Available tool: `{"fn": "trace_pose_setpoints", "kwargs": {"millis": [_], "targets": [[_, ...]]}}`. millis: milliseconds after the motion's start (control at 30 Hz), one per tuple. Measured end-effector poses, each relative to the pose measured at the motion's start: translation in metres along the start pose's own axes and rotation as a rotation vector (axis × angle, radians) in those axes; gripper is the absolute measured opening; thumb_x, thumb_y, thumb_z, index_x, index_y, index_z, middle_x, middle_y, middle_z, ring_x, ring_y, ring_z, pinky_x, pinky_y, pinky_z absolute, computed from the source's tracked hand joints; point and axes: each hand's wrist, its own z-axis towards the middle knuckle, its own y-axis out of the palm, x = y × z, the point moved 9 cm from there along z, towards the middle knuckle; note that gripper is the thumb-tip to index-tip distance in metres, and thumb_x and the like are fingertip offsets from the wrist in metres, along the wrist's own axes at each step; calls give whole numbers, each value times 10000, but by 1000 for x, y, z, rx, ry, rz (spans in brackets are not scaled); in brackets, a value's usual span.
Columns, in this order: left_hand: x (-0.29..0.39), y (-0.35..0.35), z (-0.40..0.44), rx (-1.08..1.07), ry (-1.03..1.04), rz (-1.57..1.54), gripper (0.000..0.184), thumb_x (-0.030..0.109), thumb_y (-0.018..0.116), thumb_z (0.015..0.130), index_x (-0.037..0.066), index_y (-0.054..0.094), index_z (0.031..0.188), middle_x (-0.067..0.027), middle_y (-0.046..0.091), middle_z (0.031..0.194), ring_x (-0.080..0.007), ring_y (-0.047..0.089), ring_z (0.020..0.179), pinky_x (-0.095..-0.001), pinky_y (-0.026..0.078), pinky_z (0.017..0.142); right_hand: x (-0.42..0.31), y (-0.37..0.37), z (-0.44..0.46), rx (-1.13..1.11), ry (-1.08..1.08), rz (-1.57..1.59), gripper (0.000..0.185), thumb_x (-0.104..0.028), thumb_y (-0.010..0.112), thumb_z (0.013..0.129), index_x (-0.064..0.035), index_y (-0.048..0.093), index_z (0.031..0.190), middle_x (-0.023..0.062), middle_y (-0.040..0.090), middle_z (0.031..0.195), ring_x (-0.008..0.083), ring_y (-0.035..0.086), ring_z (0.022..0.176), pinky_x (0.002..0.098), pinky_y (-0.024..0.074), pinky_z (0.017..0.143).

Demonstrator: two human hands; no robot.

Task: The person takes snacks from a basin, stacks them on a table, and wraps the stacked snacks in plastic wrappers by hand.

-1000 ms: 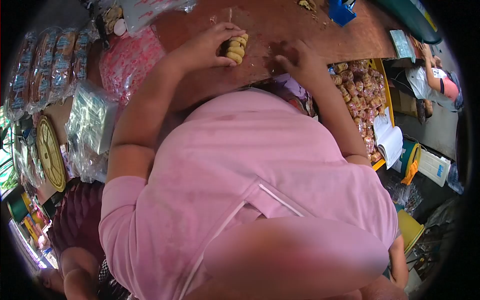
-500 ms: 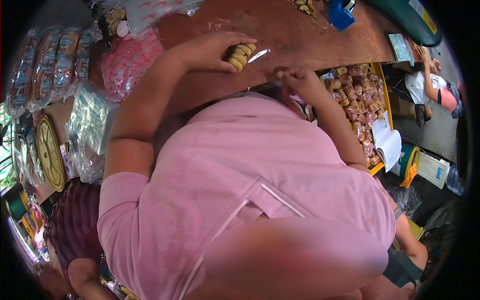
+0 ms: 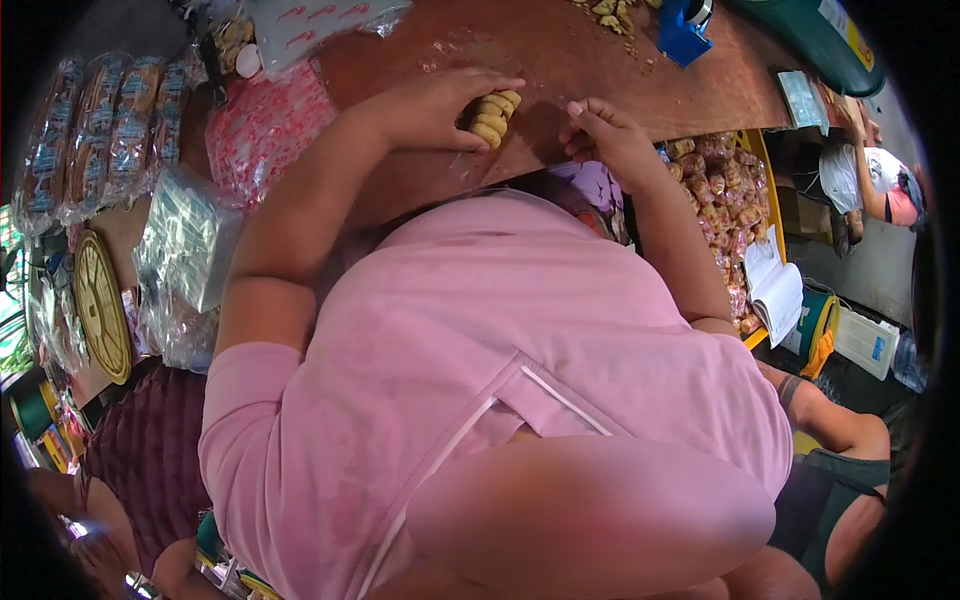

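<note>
My left hand (image 3: 440, 105) is closed around a short double row of small, round golden cookies (image 3: 495, 118), held just above the brown tabletop (image 3: 400, 190). A clear wrapper seems to lie around or under them, but I cannot make it out well. To the right, near the table's front edge, my right hand (image 3: 605, 140) is apart from the cookies. Its thumb and fingers are bent inward in a loose pinch; whatever is between them, if anything, is too small to see.
At right stands a yellow crate (image 3: 765, 190) of wrapped cookie packs, with an open notebook (image 3: 775, 280) beside it. A blue tape dispenser (image 3: 685, 30) and loose cookie pieces (image 3: 610, 15) lie at the back. Packaged loaves (image 3: 130, 125) and plastic bags (image 3: 185, 235) lie left. Other people are nearby.
My right hand has moved up and its fingers have loosened a little. My left hand, still holding the cookies, has shifted slightly right and turned them a bit.
</note>
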Motion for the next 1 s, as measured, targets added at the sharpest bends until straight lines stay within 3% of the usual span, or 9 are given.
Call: {"fn": "trace_pose_setpoints", "kwargs": {"millis": [233,333,533,767,867,900,1000], "targets": [[0,0,2,54,20,49,890,302,850,760,172,461,1551,-147,578,1448,-331,545,1334,-446,432,1136,-6,3,3,-138,-113,16,143,-258,617,1056,-125,641,1011,-1,677,916,100,641,844,263,515,749],[-1,1,4,83,48,76,900,325,860,749,194,469,1549,-140,599,1426,-328,562,1314,-470,441,1111,-13,7,8,-164,-158,-49,135,-232,613,1057,-110,640,1005,-11,666,936,97,638,880,263,520,802],[-3,1,6,51,-51,115,939,343,874,737,239,442,1565,-141,628,1376,-327,586,1284,-481,436,1103,-27,31,17,-226,-149,130,143,-205,602,1062,-77,638,1012,-8,669,964,104,636,948,280,508,913],[-9,4,6,126,-70,132,1087,374,895,720,237,313,1627,-166,647,1340,-342,612,1255,-473,443,1100,-47,63,32,-200,-458,-258,192,-234,665,1027,-47,710,1027,41,712,985,135,651,939,314,521,859],[-16,5,2,155,-62,126,1154,363,905,713,214,248,1650,-172,638,1369,-346,608,1274,-463,433,1119,-65,84,19,-281,-733,-485,142,-190,661,1013,-53,687,983,65,706,962,184,657,954,313,510,860],[-17,5,2,198,-25,115,1170,356,908,711,205,231,1654,-175,633,1382,-349,606,1281,-460,428,1125,-73,88,14,-278,-883,-665,116,-173,674,978,-59,692,973,95,710,1022,264,663,990,385,511,909],[-24,7,-2,232,-41,73,1196,340,916,704,179,212,1658,-179,621,1406,-359,603,1289,-456,422,1135,-78,100,-1,-330,-1267,-789,130,-193,672,963,-82,701,1023,79,712,1112,320,639,1074,457,478,984]]}}
